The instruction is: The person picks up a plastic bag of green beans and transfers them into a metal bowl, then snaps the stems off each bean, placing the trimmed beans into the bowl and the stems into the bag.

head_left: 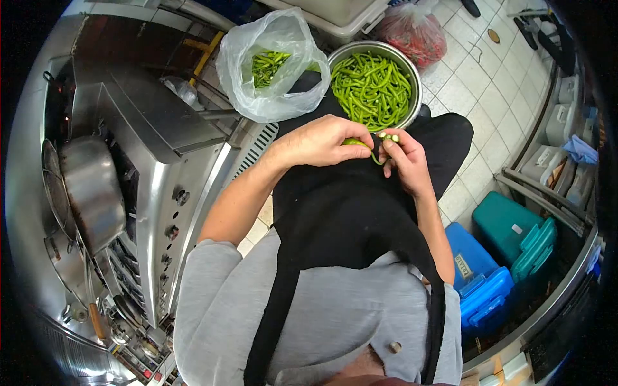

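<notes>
My left hand [331, 140] pinches a green chili pepper [355, 142] between thumb and fingers, above the black apron on my lap. Close beside it, my right hand [407, 159] is closed around several small green pieces with pale ends [389, 137], which look like pepper stems. A thin curved green stem shows between the two hands. Just beyond them stands a round metal bowl [417, 90] full of long green chili peppers [370, 87]. To its left, an open clear plastic bag [241, 87] holds more green pieces [267, 67]. My fingers partly hide what they grip.
A stainless-steel stove [164, 186] with a large pot [93, 193] runs along the left. A tied bag of red items [412, 38] sits behind the bowl on the tiled floor [473, 77]. Blue [473, 257] and teal [508, 222] lidded bins are at right.
</notes>
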{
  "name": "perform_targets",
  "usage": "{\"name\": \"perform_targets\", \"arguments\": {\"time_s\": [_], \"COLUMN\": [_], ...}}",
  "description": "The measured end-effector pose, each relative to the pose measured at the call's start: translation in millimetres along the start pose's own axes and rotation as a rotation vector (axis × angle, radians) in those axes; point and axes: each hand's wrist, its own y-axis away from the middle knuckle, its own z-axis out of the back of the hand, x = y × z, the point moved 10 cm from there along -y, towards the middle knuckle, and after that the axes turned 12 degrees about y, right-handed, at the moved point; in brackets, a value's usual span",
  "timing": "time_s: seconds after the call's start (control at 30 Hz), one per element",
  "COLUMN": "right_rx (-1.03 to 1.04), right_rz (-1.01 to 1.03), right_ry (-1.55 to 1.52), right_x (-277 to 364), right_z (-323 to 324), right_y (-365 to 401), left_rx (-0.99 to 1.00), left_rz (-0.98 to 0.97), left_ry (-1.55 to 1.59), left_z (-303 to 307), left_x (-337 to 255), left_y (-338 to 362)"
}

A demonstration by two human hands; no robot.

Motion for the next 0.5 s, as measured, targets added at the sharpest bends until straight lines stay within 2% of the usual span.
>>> {"name": "perform_targets", "arguments": {"time_s": [0.07,0.13,0.2,0.3,0.43,0.5], "right_rx": [0.031,0.045,0.097,0.105,0.141,0.152], "right_rz": [-0.011,-0.026,-0.012,-0.005,-0.021,-0.03], "right_ry": [0.005,0.014,0.078,0.127,0.163,0.144], "right_x": [0.0,1.6,6.9,5.3,-0.3,-4.6], "right_z": [-3.6,-3.9,-13.2,-15.2,-21.8,-24.0], "right_y": [2.1,7.2,8.9,9.5,8.6,8.2], "left_rx": [-0.012,-0.169,-0.179,-0.269,-0.318,-0.383], "left_rz": [0.003,0.031,0.039,-0.112,-0.111,-0.191], "left_ry": [-0.029,0.101,0.133,-0.078,-0.171,-0.248], "left_z": [-1.3,7.8,3.7,5.8,-2.2,-3.0], "left_x": [2.3,1.1,-0.1,-11.1,-6.4,-12.3], "left_y": [1.6,1.4,-0.5,-0.9,-1.0,1.3]}}
